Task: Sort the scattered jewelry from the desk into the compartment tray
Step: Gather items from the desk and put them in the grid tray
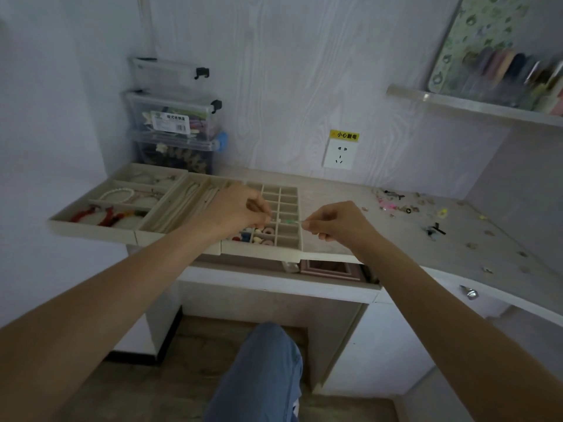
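Both hands raised over the gridded compartment tray (281, 208), the landmark for all that follows. Left hand (236, 210) curled above the tray's left half, fingertips pinching one end of a thin, pale piece of jewelry (288, 221) with a small green bead on it. Right hand (338, 222) just past the tray's right edge, fingers curled, pinching the other end (piece stretched level between the two, over the tray's right-hand cells; exact kind too small to tell). In the tray's near-left cells, small rings and beads (259, 234) in red, blue, cream and pink. Touching the tray's left side, a tray of long slots (179, 208), and farther left a wider tray (100, 205) with a white bead bracelet and red pieces. Well right of the compartment tray, scattered jewelry (408, 205) on the desk (335, 190). Behind the trays, stacked clear boxes (175, 123) against the wall.
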`<act>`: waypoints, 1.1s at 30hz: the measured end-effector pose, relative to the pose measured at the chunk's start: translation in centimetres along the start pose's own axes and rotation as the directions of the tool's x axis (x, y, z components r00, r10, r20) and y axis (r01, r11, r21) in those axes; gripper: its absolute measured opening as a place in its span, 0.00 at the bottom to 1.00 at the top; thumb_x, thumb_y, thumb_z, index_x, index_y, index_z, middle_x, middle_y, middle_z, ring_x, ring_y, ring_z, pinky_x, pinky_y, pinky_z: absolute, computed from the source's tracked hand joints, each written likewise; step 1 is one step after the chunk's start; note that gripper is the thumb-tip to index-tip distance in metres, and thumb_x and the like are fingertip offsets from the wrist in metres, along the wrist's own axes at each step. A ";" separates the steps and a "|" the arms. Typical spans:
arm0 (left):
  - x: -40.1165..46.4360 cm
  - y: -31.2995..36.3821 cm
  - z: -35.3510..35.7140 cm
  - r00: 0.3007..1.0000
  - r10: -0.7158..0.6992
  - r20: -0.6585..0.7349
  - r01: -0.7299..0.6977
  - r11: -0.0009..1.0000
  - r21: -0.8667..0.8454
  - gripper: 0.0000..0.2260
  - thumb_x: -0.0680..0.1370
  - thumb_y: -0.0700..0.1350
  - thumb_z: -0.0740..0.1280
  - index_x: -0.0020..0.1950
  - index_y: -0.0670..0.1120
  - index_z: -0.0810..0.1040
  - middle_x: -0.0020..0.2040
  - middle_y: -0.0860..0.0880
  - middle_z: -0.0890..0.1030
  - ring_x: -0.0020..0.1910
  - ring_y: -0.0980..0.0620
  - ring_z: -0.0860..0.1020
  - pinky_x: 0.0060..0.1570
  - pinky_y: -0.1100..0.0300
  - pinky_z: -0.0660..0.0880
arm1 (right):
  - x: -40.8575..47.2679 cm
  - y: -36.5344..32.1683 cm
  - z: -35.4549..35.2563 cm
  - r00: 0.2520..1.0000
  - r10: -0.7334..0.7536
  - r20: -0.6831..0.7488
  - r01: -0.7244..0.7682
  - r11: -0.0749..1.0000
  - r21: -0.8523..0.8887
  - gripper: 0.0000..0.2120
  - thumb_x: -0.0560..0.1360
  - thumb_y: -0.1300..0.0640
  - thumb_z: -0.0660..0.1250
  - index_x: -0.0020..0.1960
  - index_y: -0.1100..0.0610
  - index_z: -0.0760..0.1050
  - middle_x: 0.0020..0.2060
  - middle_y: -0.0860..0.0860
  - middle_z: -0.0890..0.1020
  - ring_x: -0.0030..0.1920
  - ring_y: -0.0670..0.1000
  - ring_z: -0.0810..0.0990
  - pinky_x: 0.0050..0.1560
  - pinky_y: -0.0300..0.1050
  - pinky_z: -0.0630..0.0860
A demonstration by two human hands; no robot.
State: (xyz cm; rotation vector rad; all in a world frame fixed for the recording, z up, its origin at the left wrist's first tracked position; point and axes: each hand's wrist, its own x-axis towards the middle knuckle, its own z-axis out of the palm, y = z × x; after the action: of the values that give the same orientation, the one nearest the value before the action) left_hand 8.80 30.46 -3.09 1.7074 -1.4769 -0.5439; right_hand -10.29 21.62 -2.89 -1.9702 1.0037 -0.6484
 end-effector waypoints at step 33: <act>1.3 -0.2 2.9 1.000 -0.022 -0.014 0.024 0.984 0.175 0.04 0.71 0.42 0.73 0.43 0.47 0.80 0.37 0.54 0.79 0.37 0.60 0.77 0.33 0.70 0.68 | 1.4 0.4 2.5 0.993 -0.094 0.067 0.114 0.879 -0.464 0.05 0.73 0.63 0.69 0.45 0.63 0.82 0.44 0.55 0.83 0.39 0.45 0.75 0.33 0.28 0.68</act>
State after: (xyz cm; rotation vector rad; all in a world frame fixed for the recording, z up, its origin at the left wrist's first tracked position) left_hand 7.08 28.38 -4.73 1.8620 -1.5364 -0.4251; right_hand -7.83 21.37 -4.43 -2.4632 1.1088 -0.4437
